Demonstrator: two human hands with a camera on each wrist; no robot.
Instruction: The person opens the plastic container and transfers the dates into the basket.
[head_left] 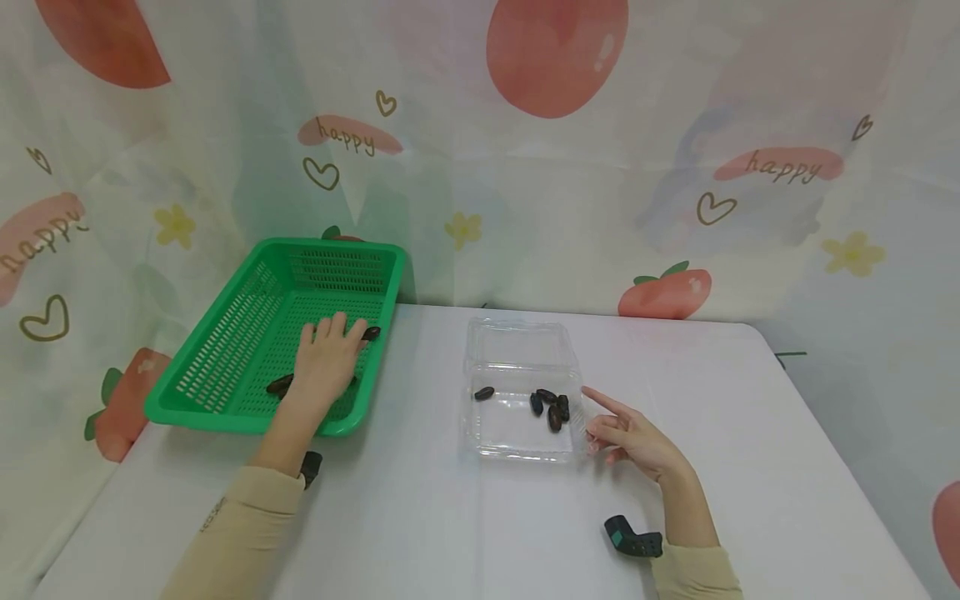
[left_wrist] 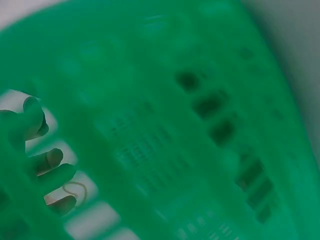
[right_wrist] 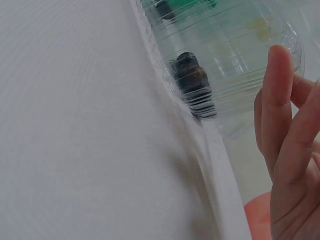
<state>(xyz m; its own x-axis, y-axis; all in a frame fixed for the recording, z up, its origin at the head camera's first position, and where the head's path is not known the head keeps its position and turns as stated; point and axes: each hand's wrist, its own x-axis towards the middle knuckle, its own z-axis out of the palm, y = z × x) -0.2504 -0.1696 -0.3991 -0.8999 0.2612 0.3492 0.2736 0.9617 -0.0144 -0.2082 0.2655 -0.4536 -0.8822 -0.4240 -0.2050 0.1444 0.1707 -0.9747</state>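
Note:
My left hand (head_left: 326, 358) reaches down into the green basket (head_left: 161, 408), its thumb against a dark oval fruit (head_left: 371, 333), date-like, that it appears to pinch. In the left wrist view the fingers (left_wrist: 54, 157) show only through the basket's slots. Other dark fruits (head_left: 281, 384) lie under that hand, partly hidden. A clear plastic clamshell box (head_left: 502, 433) lies with its lid back, holding several of the same fruits (head_left: 555, 417). Beside its right wall is my right hand (head_left: 637, 437), index finger stretched out at the box edge, other fingers loosely bent.
The basket and box stand on a white table (head_left: 435, 517) with a gap between them. Behind hangs a patterned cloth (head_left: 465, 167). A dark wrist device (head_left: 633, 540) sits by the right sleeve, another (head_left: 311, 467) by the left wrist.

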